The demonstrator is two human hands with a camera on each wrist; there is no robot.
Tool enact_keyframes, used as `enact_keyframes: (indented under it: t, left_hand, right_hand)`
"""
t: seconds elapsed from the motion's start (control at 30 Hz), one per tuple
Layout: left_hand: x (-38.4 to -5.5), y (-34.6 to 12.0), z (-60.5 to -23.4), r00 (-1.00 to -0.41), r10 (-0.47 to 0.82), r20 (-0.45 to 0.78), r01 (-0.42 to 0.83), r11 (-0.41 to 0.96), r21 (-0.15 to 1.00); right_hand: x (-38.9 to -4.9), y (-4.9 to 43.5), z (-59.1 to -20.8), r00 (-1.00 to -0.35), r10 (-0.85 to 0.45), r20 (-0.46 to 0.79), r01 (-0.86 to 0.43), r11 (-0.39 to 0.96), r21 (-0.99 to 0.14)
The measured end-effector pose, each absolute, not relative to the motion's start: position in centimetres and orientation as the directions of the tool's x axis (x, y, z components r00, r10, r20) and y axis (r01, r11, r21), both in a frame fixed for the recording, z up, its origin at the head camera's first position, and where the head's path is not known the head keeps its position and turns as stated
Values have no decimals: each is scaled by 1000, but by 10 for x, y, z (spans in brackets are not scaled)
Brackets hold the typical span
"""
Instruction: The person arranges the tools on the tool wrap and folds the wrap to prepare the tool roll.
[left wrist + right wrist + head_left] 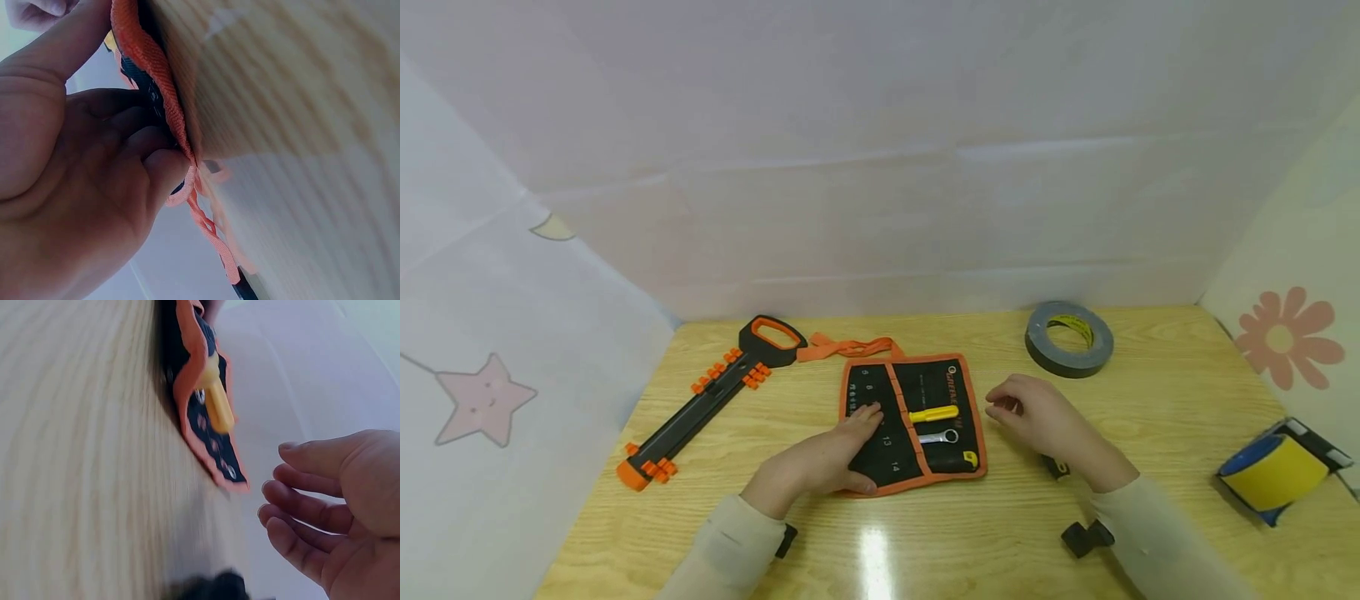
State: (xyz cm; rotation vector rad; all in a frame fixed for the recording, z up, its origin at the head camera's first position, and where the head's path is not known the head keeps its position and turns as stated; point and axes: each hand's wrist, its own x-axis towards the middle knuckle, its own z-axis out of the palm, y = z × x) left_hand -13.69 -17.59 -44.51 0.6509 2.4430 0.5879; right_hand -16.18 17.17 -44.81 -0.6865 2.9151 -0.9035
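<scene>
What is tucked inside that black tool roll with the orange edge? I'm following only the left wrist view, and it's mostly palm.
Observer: The head view shows a silver ring-ended wrench in the tool roll.
Visitor: Oh, nice! And what is the person's right hand holding?
Observer: Nothing; the right wrist view shows no object between its fingers and thumb.
Visitor: Is there anything on the table beyond that hand?
Observer: Yes, in the head view a roll of grey tape lies flat there.
</scene>
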Motion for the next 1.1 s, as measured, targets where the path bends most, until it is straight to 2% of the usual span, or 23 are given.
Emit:
enact_keyframes:
  t: [0.4, 0.77, 1.1]
  left_hand:
    - [-137, -177, -446, -736, 553, -391, 316, 791, 523]
    - [-137, -177, -447, -738, 554, -385, 326, 792, 516]
    - [-137, -176, -446, -740, 553, -384, 324, 792, 517]
  right_hand:
    - [-138, 209, -454, -943, -317, 104, -320, 774, -547]
    - [-119, 225, -454, -969, -241, -48, -182, 835, -519]
    - [-113, 220, -456, -978, -178, -105, -101, 854, -510]
